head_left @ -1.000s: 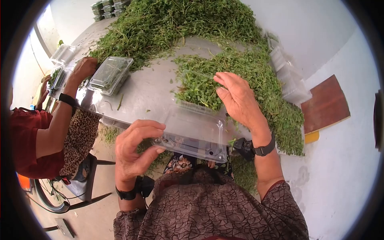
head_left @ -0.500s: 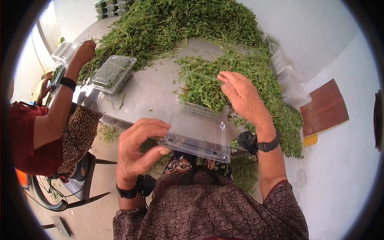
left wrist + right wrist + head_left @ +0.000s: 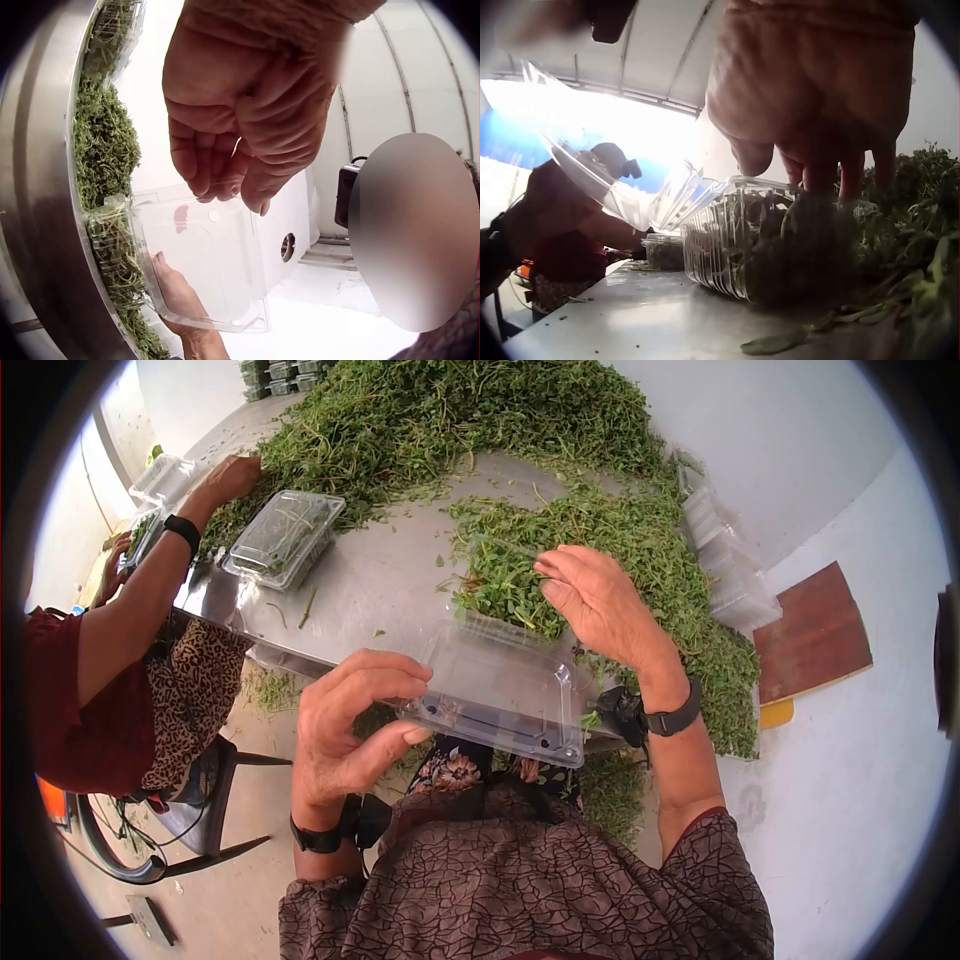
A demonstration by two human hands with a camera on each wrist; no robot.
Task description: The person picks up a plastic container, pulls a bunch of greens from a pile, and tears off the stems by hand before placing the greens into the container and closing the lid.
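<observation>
A clear plastic clamshell container lies at the near table edge, its base (image 3: 712,244) filled with leafy green stems (image 3: 500,582). Its hinged lid (image 3: 510,678) stands lifted toward the person's body. My left hand (image 3: 360,720) pinches the lid's left corner between thumb and fingers, as the left wrist view also shows. At the right side of the base is my right hand (image 3: 605,610). Its fairly straight fingers reach down to the greens, with the thumb right at the rim in the right wrist view.
A closed, filled clamshell (image 3: 285,538) rests on the metal table (image 3: 385,575) at left. Big heaps of greens (image 3: 450,410) cover the back and right. Stacked clear containers (image 3: 735,570) stand at the right edge. Another person's hand (image 3: 232,478) works at the left, beside an open container.
The lid and my left hand have shifted slightly right in the head view. My right hand stays at the base. The other person's hand has gone to the greens.
</observation>
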